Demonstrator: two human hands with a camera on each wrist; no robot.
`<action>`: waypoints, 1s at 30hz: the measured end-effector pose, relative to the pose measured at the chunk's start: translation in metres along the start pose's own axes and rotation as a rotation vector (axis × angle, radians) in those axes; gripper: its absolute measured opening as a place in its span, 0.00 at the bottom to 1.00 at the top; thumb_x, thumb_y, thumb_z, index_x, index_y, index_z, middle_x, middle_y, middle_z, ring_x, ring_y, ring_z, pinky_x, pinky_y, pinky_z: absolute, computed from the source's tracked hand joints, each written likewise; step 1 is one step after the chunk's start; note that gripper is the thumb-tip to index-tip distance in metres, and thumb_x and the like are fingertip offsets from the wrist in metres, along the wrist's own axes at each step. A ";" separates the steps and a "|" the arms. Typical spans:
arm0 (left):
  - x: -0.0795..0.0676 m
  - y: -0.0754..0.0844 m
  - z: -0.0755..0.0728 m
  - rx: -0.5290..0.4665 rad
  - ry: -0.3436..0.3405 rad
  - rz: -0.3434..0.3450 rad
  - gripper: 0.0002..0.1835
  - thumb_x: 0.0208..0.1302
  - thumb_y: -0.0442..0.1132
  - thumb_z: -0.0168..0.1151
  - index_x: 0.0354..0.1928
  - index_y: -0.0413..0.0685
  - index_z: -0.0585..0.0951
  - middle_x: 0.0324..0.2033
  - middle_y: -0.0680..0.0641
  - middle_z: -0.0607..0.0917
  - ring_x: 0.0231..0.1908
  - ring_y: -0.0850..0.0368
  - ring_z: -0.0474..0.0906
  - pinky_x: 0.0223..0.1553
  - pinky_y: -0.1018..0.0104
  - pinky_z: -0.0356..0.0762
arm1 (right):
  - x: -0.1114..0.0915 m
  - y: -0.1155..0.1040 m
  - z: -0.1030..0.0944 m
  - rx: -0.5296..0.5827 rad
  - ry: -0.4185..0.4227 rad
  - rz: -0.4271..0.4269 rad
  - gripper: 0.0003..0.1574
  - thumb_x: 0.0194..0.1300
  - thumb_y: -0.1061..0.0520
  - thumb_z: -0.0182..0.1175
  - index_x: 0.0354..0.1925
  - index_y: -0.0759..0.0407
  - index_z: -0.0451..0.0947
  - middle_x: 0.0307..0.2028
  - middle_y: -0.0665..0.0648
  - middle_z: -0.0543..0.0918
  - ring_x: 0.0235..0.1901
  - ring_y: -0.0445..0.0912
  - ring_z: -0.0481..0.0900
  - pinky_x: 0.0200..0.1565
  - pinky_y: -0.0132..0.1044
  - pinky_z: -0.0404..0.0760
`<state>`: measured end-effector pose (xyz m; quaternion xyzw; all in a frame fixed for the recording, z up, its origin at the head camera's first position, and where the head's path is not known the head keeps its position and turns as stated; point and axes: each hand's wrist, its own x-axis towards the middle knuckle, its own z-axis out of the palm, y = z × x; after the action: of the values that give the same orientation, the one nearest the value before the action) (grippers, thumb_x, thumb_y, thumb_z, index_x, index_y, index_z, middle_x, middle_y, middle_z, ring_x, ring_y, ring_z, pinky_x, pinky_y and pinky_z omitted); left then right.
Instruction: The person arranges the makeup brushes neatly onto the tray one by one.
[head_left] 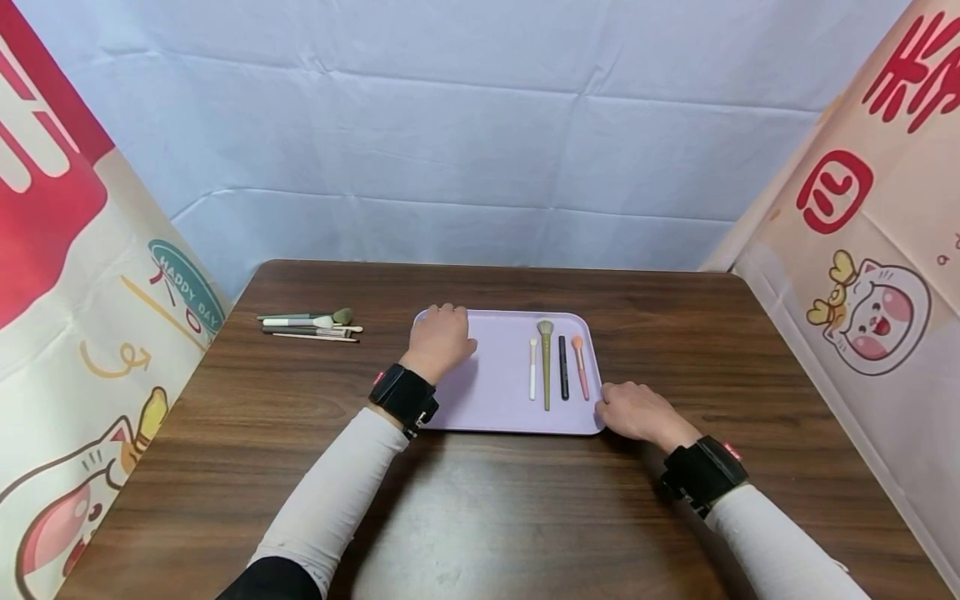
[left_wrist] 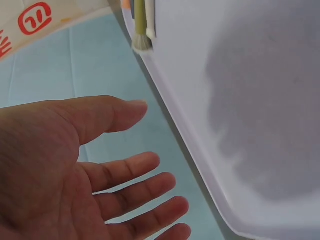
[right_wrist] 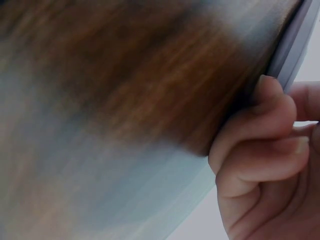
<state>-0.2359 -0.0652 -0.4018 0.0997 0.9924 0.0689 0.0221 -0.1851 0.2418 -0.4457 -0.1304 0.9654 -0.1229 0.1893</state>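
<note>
A dark wood-grain table (head_left: 480,500) stands in a small booth. Behind it hangs a pale blue cloth backdrop (head_left: 465,133), creased in a grid of folds. On either side hang printed banners: the left banner (head_left: 82,333) is red and cream with a "HAPPY DAY" badge, the right banner (head_left: 870,250) is peach with red characters and a cartoon cat.

A lilac tray (head_left: 495,383) lies flat near the middle of the table. On its right half four makeup brushes lie side by side, heads away from the person: a white brush (head_left: 533,369), a long olive brush (head_left: 546,363), a black brush (head_left: 563,379) and a pink-tipped brush (head_left: 579,366). A loose bundle of more brushes (head_left: 311,325) lies on the bare wood well left of the tray.

The left hand (head_left: 441,337) hovers over the tray's far left corner; the left wrist view shows its palm open and fingers (left_wrist: 135,177) loosely spread, holding nothing. The right hand (head_left: 637,411) sits at the tray's near right corner, and in the right wrist view its curled fingers (right_wrist: 265,125) press against the tray's edge. Both wrists wear black straps over white sleeves.
</note>
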 end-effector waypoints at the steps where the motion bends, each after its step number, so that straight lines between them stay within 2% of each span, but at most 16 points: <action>1: 0.000 -0.003 0.000 0.009 -0.002 0.001 0.23 0.69 0.49 0.64 0.56 0.38 0.80 0.49 0.41 0.83 0.53 0.42 0.77 0.54 0.51 0.78 | 0.000 0.000 0.000 0.000 0.000 0.001 0.13 0.71 0.56 0.51 0.36 0.62 0.78 0.24 0.54 0.73 0.23 0.47 0.71 0.26 0.38 0.66; 11: -0.008 -0.027 -0.003 0.005 -0.063 -0.050 0.33 0.70 0.54 0.63 0.66 0.38 0.73 0.58 0.39 0.77 0.59 0.39 0.71 0.57 0.44 0.73 | -0.001 0.000 -0.001 0.003 -0.001 0.001 0.13 0.71 0.56 0.50 0.35 0.61 0.77 0.24 0.54 0.73 0.23 0.47 0.71 0.26 0.38 0.66; 20: -0.017 -0.049 -0.004 0.004 -0.029 -0.055 0.34 0.68 0.54 0.65 0.66 0.37 0.73 0.59 0.37 0.77 0.59 0.37 0.71 0.56 0.41 0.74 | -0.001 0.002 0.001 -0.003 0.013 -0.004 0.12 0.71 0.56 0.51 0.34 0.60 0.77 0.23 0.54 0.73 0.23 0.47 0.71 0.26 0.38 0.66; 30: -0.029 -0.076 -0.004 -0.012 -0.021 -0.100 0.32 0.68 0.52 0.66 0.63 0.35 0.75 0.58 0.34 0.77 0.58 0.34 0.72 0.56 0.38 0.74 | 0.000 0.000 0.001 0.004 0.003 0.005 0.13 0.71 0.56 0.51 0.36 0.62 0.78 0.24 0.54 0.74 0.23 0.47 0.72 0.27 0.38 0.67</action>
<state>-0.2228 -0.1454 -0.4077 0.0507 0.9954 0.0726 0.0365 -0.1851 0.2419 -0.4464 -0.1273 0.9658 -0.1245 0.1886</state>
